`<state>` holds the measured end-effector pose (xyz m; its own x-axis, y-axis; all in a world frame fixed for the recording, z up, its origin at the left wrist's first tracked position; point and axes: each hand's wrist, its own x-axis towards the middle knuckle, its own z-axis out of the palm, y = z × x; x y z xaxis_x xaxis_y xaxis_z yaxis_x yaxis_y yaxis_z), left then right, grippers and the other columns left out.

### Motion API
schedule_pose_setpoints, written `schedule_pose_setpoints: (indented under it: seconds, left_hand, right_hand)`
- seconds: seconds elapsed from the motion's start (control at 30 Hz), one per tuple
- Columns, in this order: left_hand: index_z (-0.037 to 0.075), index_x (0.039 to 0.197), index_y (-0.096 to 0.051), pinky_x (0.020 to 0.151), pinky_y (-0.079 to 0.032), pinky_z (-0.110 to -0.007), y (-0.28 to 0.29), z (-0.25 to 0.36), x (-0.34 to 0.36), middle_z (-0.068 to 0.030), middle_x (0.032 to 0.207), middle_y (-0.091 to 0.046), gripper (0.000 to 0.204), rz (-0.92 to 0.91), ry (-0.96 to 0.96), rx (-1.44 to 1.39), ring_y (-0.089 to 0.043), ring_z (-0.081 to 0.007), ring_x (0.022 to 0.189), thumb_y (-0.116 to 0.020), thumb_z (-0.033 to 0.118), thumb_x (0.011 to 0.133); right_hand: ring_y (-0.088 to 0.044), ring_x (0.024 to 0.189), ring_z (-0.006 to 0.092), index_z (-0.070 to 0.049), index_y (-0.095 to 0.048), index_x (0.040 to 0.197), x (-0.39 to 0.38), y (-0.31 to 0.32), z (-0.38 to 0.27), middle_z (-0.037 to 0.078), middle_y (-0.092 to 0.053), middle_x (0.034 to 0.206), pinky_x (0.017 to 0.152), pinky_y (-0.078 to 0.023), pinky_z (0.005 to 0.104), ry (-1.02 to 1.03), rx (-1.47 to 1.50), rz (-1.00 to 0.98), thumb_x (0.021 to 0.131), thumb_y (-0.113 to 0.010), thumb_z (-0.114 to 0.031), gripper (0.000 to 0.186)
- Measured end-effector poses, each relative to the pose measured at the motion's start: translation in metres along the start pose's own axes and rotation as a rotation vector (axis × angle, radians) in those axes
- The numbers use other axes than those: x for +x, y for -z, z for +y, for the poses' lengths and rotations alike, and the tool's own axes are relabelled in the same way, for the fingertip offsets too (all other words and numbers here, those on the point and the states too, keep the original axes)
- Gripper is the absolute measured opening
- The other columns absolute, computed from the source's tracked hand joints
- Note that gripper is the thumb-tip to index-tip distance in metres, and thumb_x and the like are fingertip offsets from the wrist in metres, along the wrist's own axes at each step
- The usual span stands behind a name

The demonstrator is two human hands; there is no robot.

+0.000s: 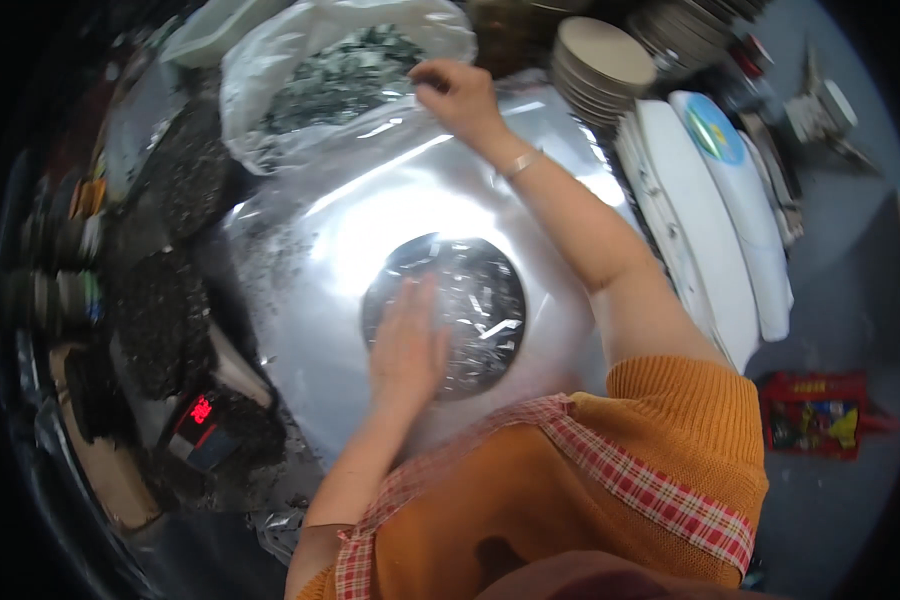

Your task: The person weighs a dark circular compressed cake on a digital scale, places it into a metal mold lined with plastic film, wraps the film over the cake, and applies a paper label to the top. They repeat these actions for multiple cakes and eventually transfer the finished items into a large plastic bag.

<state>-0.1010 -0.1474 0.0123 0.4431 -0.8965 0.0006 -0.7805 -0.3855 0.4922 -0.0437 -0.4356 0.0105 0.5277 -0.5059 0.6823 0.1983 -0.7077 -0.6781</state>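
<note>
As the left hand lies flat, fingers straight, over the disc amid the sheet, even pressure seems best, while whether the right hand, curled beside the far bag, pinches anything cannot be told.

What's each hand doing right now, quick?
Left hand: open, over the round, dark, shiny disc.
Right hand: curled near the translucent white plastic bag of grey-green flakes; whether it's holding anything cannot be told.

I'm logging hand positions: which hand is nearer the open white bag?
The right hand, by the right edge of the white bag; the left hand is farther off, at the round dark disc.
</note>
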Motion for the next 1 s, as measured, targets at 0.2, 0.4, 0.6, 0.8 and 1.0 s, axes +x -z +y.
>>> schedule_pose_setpoints:
  seconds: [0.2,0.4,0.6,0.8,1.0]
  left_hand:
    - [0.001,0.124,-0.044,0.103,-0.031,-0.041,0.0,-0.003,0.004,-0.0173,0.129,-0.044,0.048,0.044,-0.092,0.117,-0.037,-0.0347,0.124,-0.056,0.008,0.078]
    - [-0.002,0.12,-0.046,0.103,-0.031,-0.04,0.008,0.002,0.006,-0.0181,0.128,-0.044,0.045,0.023,-0.153,0.098,-0.038,-0.0344,0.123,-0.058,0.009,0.078]
    - [0.002,0.119,-0.046,0.096,-0.037,-0.041,0.007,0.001,0.003,-0.0177,0.127,-0.045,0.045,0.011,-0.112,0.065,-0.042,-0.0357,0.118,-0.058,0.009,0.077]
    - [0.003,0.131,-0.034,0.097,-0.037,-0.04,0.009,0.006,0.003,-0.0187,0.129,-0.044,0.063,-0.033,0.031,-0.035,-0.043,-0.0354,0.118,-0.061,0.014,0.076]
    - [0.007,0.117,-0.055,0.097,-0.035,-0.043,-0.007,-0.014,0.004,-0.0158,0.128,-0.047,0.037,0.056,-0.222,0.113,-0.041,-0.0353,0.12,-0.058,0.016,0.081]
  right_hand:
    - [-0.064,0.073,0.0166,-0.002,-0.065,0.091,-0.028,0.054,0.012,0.01,-0.066,0.082,0.066,-0.05,0.0265,-0.049,-0.186,-0.065,0.075,-0.066,-0.01,0.017]
    - [-0.064,0.078,0.0285,-0.006,-0.066,0.09,0.03,-0.015,0.056,0.014,-0.066,0.084,0.072,-0.051,0.0338,-0.052,-0.195,-0.134,0.074,-0.064,-0.018,0.02]
    - [-0.061,0.086,0.0324,-0.005,-0.063,0.094,0.038,-0.095,0.125,0.016,-0.064,0.091,0.08,-0.046,0.0397,-0.258,-0.67,-0.466,0.071,-0.062,-0.019,0.027]
    - [-0.061,0.076,0.0149,-0.002,-0.061,0.09,0.017,-0.029,0.038,0.007,-0.064,0.081,0.07,-0.048,0.0265,-0.109,0.042,0.113,0.072,-0.067,-0.008,0.02]
    - [-0.057,0.095,0.0235,-0.004,-0.06,0.097,-0.14,0.104,-0.066,0.013,-0.06,0.099,0.087,-0.044,0.0344,0.253,-0.081,-0.543,0.076,-0.063,-0.013,0.023]
